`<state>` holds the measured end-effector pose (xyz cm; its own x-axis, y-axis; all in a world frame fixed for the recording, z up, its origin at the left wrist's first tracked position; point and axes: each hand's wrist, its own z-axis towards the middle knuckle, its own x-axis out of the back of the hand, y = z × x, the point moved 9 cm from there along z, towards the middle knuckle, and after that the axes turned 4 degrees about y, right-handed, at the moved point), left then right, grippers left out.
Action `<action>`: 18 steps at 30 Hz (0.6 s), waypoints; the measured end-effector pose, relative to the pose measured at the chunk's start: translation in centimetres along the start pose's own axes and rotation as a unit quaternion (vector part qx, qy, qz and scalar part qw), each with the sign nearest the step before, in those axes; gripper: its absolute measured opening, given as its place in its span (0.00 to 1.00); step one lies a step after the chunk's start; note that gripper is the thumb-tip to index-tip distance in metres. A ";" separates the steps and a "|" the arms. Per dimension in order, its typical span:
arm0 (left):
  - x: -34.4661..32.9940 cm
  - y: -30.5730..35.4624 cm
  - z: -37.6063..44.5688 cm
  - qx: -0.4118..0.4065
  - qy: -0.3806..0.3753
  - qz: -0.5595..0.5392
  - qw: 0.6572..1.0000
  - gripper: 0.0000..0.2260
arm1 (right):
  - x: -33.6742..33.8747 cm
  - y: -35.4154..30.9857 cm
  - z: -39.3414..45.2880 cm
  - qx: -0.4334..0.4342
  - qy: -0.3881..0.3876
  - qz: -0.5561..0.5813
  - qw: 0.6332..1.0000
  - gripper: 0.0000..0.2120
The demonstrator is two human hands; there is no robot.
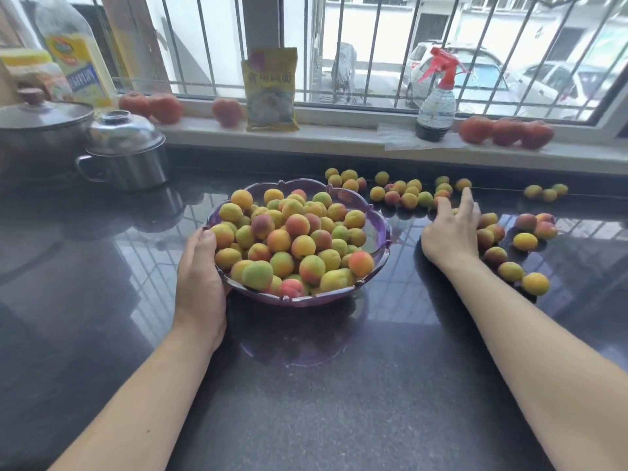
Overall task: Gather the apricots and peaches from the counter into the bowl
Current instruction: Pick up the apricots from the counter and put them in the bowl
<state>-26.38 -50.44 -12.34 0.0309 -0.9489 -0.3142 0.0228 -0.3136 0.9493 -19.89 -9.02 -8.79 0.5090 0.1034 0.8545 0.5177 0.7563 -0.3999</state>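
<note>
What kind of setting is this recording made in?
Most likely a home kitchen: a dark polished stone counter below a barred window, lidded metal pots at the left, and a cooking-oil bottle plus tomatoes on the sill.

1 bowl, 6 tomatoes, 2 pots

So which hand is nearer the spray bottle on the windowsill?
Right. The right hand lies on the counter among loose fruit, in front of the spray bottle. The left hand holds the purple bowl's left rim, much farther left.
</note>
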 end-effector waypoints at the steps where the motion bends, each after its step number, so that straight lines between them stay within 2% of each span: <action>1: 0.0 0.0 0.0 -0.002 -0.001 0.002 1.000 0.22 | -0.5 0.1 0.6 -0.009 -0.016 -0.014 1.000 0.24; 3: 0.0 0.0 0.0 -0.005 -0.003 0.005 1.000 0.22 | -1.3 0.6 1.3 -0.045 -0.040 -0.032 0.998 0.27; 5: 0.1 0.0 0.0 -0.005 -0.001 0.002 1.000 0.20 | -1.4 0.9 1.5 -0.063 -0.032 -0.041 0.997 0.26; 8: 0.0 0.1 -0.1 -0.005 0.000 -0.002 1.000 0.19 | -0.3 0.8 1.4 -0.066 0.030 -0.036 0.997 0.17; 12: -0.2 0.4 -0.3 -0.010 0.001 0.004 1.000 0.20 | 1.0 0.1 0.5 -0.021 0.083 -0.011 0.996 0.11; 15: -0.1 0.9 -0.4 -0.023 0.009 0.003 1.000 0.21 | 1.5 -0.4 -0.1 -0.020 0.071 0.139 0.988 0.14; 17: -0.1 1.1 -0.4 -0.026 0.011 0.010 1.000 0.22 | 2.0 -2.1 -0.6 -0.022 -0.001 0.279 0.960 0.16; 18: 0.0 1.1 -0.5 -0.025 0.010 0.011 1.000 0.22 | 2.8 -3.6 -1.0 0.006 -0.041 0.324 0.945 0.15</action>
<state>-25.90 -50.73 -11.32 0.0519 -0.9542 -0.2945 0.0719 -0.2906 0.9541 -19.66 -12.12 -5.28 0.6615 0.5967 0.4543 0.1081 0.5236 -0.8451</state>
